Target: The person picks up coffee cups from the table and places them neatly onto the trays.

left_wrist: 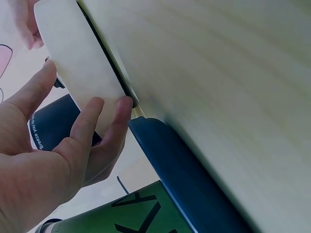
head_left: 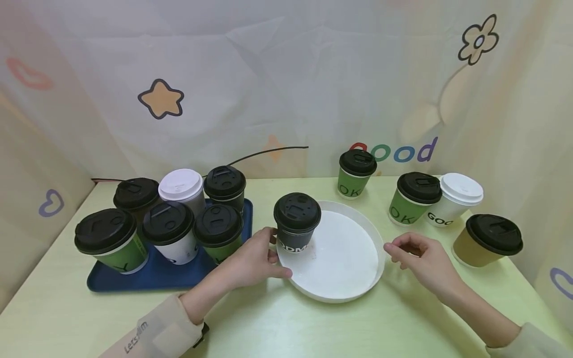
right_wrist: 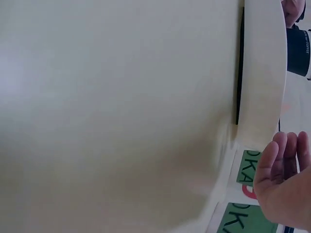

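Note:
A round white tray (head_left: 344, 253) with a low wall sits mid-table. On its left side stands a dark grey paper cup (head_left: 297, 223) with a black lid. My left hand (head_left: 252, 261) touches the tray's left edge beside this cup, fingers spread. In the left wrist view, fingertips (left_wrist: 125, 103) rest against the tray's outer wall, and a dark strip shows under it. My right hand (head_left: 423, 261) hovers by the tray's right edge, fingers loosely bent with nothing in them. In the right wrist view its fingertips lie close to the rim; contact is unclear.
A blue tray (head_left: 179, 283) at the left carries several lidded cups, green, white and dark. To the right stand two green cups (head_left: 405, 206), (head_left: 351, 184), a white cup (head_left: 447, 209) and a tan cup (head_left: 476, 246). A printed cloth (head_left: 286, 89) hangs behind the table.

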`<state>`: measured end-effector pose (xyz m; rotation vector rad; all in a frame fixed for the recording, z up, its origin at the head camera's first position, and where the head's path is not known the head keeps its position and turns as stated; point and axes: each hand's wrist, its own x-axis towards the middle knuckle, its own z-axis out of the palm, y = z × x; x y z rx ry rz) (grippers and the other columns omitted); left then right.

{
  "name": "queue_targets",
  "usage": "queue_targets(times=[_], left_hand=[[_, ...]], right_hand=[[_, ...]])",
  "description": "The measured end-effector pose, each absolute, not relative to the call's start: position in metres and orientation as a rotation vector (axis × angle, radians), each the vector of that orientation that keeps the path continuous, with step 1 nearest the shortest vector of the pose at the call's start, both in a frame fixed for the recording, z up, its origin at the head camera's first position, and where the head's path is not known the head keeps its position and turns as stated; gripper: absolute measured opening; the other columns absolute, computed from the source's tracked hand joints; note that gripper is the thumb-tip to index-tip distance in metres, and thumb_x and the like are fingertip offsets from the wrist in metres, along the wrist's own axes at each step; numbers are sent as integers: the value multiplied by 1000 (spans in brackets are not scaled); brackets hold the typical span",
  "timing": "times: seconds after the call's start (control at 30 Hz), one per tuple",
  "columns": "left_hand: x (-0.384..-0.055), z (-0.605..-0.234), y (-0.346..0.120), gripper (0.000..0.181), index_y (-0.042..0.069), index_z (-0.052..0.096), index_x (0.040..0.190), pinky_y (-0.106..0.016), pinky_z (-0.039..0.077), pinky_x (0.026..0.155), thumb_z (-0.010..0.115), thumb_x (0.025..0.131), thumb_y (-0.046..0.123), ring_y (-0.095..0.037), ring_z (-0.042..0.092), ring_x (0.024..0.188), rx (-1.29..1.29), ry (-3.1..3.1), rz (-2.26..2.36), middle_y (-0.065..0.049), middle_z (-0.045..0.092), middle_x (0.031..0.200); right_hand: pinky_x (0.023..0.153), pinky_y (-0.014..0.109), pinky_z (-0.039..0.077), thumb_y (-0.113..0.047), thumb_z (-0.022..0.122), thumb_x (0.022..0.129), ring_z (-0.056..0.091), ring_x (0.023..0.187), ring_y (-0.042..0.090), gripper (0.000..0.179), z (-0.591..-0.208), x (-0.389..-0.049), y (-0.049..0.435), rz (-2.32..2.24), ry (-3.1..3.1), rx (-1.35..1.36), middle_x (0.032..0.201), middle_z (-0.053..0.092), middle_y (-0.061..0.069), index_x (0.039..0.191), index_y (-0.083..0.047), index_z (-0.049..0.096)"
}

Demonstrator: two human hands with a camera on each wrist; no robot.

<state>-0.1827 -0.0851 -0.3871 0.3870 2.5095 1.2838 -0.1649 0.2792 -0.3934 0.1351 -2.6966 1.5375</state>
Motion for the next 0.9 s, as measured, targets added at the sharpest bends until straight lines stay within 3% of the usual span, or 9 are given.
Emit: queue_targets(times=[0.2, 0.33, 0.47, 0.63, 0.9], left_hand=[[-182, -392, -87, 86, -10, 38, 146, -37, 50, 84, 89, 82, 17, -22, 61, 98, 397, 2474, 1309, -16, 54, 125], [-182, -393, -87, 85, -10, 37, 146, -38, 51, 85, 88, 83, 15, -23, 62, 99, 420, 2460, 1323, -18, 54, 125], [-182, -393, -86, 83, -10, 37, 145, -36, 49, 80, 88, 83, 13, -23, 59, 95, 430, 2437, 1330, -15, 55, 112], [-182, -391, -85, 83, -11, 37, 145, -35, 47, 73, 88, 83, 12, -23, 57, 90, 442, 2435, 1322, -12, 54, 97], [-182, -390, -85, 84, -11, 38, 145, -36, 49, 77, 88, 83, 13, -23, 58, 92, 439, 2467, 1302, -14, 54, 111]], right_hand=[[67, 24, 52, -35, 68, 101, 58, 70, 13, 42, -402, -152, 300, 1598, -2604, -199, 72, 61, 0, 88, 4, 64], [67, 24, 54, -42, 66, 101, 56, 69, 10, 43, -407, -144, 317, 1673, -2582, -404, 71, 60, -4, 82, -3, 64], [63, 26, 53, -46, 65, 101, 55, 68, 11, 43, -410, -136, 333, 1729, -2600, -517, 71, 59, -4, 79, -9, 64], [66, 27, 53, -41, 64, 103, 58, 72, 13, 38, -407, -132, 355, 1689, -2785, -419, 78, 61, -5, 85, -8, 68], [64, 28, 48, -38, 64, 103, 53, 71, 12, 38, -406, -128, 385, 1438, -3107, -294, 76, 58, -2, 86, -4, 67]])
